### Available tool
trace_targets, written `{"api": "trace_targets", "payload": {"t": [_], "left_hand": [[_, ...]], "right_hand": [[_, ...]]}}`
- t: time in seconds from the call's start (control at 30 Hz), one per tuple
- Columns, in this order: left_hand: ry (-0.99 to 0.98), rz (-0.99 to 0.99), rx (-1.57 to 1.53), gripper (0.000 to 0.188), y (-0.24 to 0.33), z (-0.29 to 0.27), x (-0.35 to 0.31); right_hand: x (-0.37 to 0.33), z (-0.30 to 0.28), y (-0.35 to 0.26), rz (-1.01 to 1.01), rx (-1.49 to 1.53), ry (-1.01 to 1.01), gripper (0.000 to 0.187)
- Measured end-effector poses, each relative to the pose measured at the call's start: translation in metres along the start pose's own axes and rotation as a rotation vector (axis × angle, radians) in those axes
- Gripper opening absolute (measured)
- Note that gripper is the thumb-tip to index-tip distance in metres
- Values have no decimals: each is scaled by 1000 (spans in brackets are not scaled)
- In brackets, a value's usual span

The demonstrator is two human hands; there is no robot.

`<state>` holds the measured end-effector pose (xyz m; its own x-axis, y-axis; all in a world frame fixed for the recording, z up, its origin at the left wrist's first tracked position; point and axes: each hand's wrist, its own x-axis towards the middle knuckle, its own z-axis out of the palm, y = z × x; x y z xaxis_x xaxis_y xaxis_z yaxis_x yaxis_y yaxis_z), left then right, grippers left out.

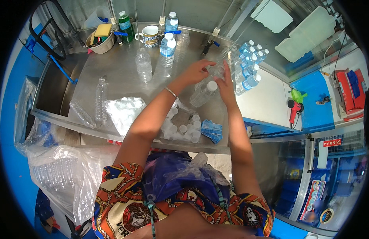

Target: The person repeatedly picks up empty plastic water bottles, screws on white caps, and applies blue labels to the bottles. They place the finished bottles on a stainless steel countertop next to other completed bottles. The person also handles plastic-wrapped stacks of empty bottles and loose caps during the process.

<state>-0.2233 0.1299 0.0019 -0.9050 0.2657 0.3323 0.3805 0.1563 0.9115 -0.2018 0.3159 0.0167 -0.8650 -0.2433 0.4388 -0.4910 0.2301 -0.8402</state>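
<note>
Both hands are around a clear plastic bottle [216, 71] at the right part of the steel counter. My right hand [226, 85] grips its right side, thumb and fingers apart around it. My left hand [197, 71] is at its left, fingers curled in toward it; what they hold, if anything, is hard to make out. Just in front stands a capped bottle without a label [203, 95]. Loose white caps [183, 128] lie nearer me, beside a white bag of caps [124, 113] and blue labels [212, 130].
Several labelled water bottles [248, 67] stand at the right. An open bottle [144, 65], a labelled bottle [167, 50] and a mug [150, 36] stand farther back. Two empty bottles [101, 99] lie near the sink [57, 87]. A red heat gun [295, 109] rests at right.
</note>
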Motion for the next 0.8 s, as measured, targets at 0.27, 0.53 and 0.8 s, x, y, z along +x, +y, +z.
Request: {"api": "trace_targets", "payload": {"t": [0.27,0.53,0.8], "left_hand": [[-29,-37,319,75,1,27,-82],[304,-273,444,81,-12,11,-93],[465,-279,473,82,-27,-30,-90]], "right_hand": [[29,-7,8,95,-208,-176,68],[35,-18,-12,111,-246,-117,59],[40,-21,6,213,-71,-149,50]]}}
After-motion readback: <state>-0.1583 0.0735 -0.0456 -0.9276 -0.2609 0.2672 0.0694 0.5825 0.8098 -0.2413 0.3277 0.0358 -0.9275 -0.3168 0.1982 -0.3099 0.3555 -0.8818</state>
